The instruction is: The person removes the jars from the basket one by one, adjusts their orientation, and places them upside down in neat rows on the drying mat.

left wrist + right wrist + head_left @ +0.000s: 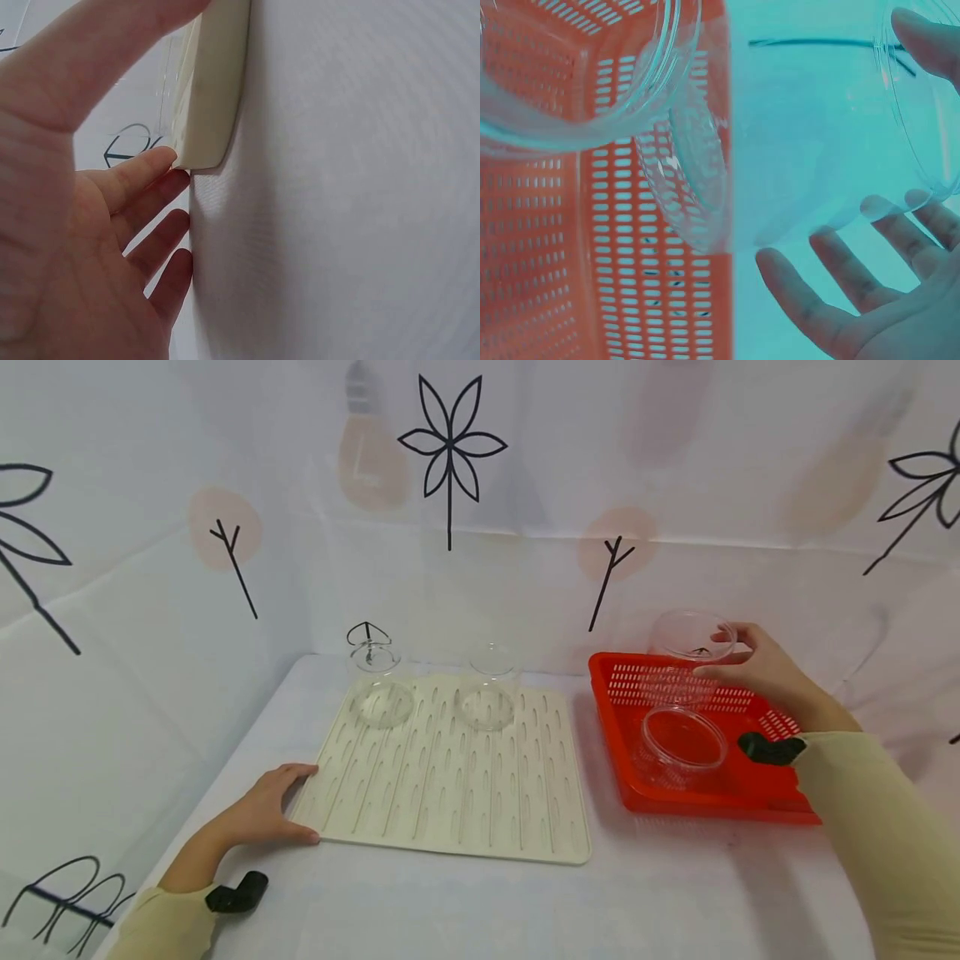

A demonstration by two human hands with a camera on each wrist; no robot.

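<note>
Left hand (pixel 262 810): spread wide with nothing gripped; thumb and forefinger are set against the mat's near-left corner, probably so that sliding is prevented.
Ribbed mat (pixel 450 793): laid flat on the white bench (pixel 450 910), between the hands and touched by the left one; a steady base seems to be offered by it.
Left jar (pixel 380 681): stood upright on the mat, beyond the left hand; clear and round.
Middle jar (pixel 488 687): stood beside it, between the hands; a gap is left, perhaps against knocking.
Red basket (pixel 712 807): set below the right hand; loose jars are likely kept together by its walls.
Basket jar (pixel 682 747): rested inside, nearer than the right hand.
Held jar (pixel 678 664): raised over the basket's far part; contact with it cannot be told.
Right hand (pixel 750 668): curved partway round the held jar, thumb opposite fingers, presumably because the wall is wide and smooth.
</note>
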